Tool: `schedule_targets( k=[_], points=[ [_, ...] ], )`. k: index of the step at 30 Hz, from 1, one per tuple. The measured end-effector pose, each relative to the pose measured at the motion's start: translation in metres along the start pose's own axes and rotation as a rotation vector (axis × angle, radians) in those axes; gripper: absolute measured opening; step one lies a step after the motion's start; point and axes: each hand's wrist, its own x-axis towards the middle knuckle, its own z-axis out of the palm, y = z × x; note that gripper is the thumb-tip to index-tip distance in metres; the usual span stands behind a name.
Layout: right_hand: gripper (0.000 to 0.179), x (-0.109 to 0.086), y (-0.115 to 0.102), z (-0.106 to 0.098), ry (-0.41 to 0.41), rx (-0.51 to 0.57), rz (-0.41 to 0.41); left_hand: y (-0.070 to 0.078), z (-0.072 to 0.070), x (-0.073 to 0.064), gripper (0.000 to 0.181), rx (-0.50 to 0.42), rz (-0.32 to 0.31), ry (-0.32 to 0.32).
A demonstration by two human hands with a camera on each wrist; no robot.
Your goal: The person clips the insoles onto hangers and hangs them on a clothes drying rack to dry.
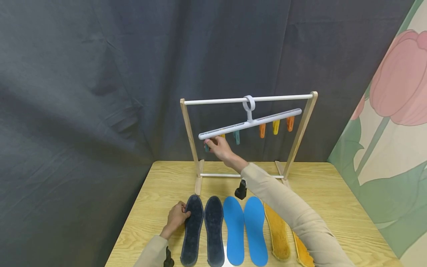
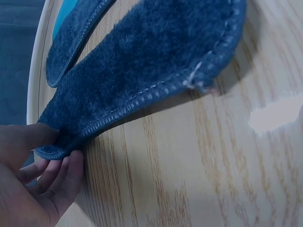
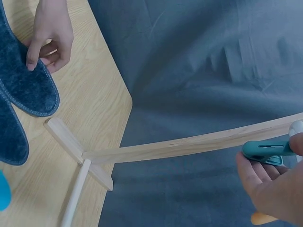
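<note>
My left hand (image 1: 177,216) pinches the outer edge of the leftmost dark fuzzy insole (image 1: 191,233), thumb on top and fingers beneath, as the left wrist view shows. A second dark insole (image 1: 214,233) lies beside it. Raised to the rack, my right hand (image 1: 221,149) holds a teal clothespin (image 3: 267,148) at the left end of a white hanger (image 1: 230,129). The hanger tilts, left end lower, and hangs by its ring (image 1: 248,104) from the rack's top bar. More clips hang along it, among them a teal one (image 1: 236,137) and a yellow one (image 1: 276,127).
The wooden rack (image 1: 190,135) stands at the back of the table (image 1: 160,178). Two blue insoles (image 1: 234,230) lie right of the dark ones. Further right are two yellow fuzzy insoles (image 1: 279,235), partly under my right sleeve (image 1: 293,211). Dark cloth (image 1: 133,74) hangs behind.
</note>
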Motion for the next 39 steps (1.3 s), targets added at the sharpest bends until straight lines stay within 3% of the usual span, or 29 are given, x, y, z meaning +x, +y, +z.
schedule_targets(
  k=[17, 27, 39],
  points=[
    [0.024, 0.0, -0.004, 0.003, 0.044, 0.001, 0.049, 0.0, 0.0, 0.001, 0.03, -0.093, 0.009, 0.049],
    [0.024, -0.001, -0.005, 0.005, 0.071, -0.004, 0.056, 0.005, -0.003, 0.006, 0.029, -0.146, 0.041, 0.028],
    [0.021, 0.001, -0.004, 0.008, 0.062, 0.063, 0.075, 0.013, -0.007, 0.009, 0.032, -0.142, -0.049, 0.071]
  ],
)
